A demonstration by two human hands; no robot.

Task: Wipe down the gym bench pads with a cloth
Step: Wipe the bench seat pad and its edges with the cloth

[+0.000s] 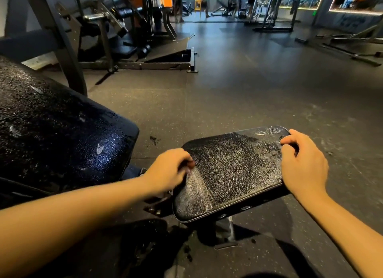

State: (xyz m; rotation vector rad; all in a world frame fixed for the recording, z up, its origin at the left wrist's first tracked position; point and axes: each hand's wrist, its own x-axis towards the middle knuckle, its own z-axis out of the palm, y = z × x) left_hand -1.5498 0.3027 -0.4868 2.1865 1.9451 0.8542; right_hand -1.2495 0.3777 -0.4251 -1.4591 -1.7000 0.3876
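The small black seat pad [230, 170] has cracked, worn leather and sits low in the middle. My left hand [167, 170] is at its left edge, thumb on top and fingers curled down over the side. My right hand [302, 163] grips the pad's right edge with curled fingers near the far corner. The large black back pad [58, 136] fills the left side; its surface is speckled and glossy. No cloth shows in view.
A steel post [226, 230] under the seat pad stands on dark rubber flooring [248, 91] with crumbs scattered on it. A machine frame [134, 65] lies behind at the left. Racks and several people are far back by the windows.
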